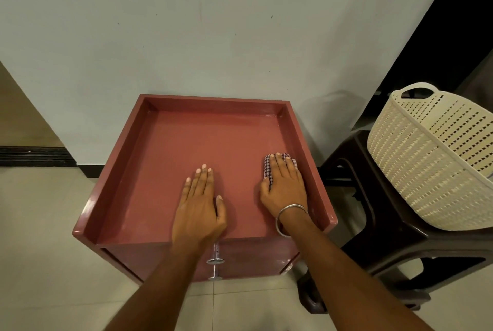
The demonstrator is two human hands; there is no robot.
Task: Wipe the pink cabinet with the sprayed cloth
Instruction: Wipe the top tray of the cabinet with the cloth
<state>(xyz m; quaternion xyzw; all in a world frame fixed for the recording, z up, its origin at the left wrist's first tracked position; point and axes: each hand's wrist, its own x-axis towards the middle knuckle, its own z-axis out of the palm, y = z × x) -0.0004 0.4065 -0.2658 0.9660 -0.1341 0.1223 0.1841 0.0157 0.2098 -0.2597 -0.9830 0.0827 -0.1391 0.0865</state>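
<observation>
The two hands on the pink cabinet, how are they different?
The right hand presses a checked cloth under its fingers; the left hand lies on bare pink wood. The right hand sits near the cabinet's right rim, the left hand nearer the middle. The right wrist wears a silver bangle; the left wrist is bare. Both hands lie flat, palms down, fingers pointing toward the wall.

Cream basket (416, 159) on dark stool (378, 234)
</observation>
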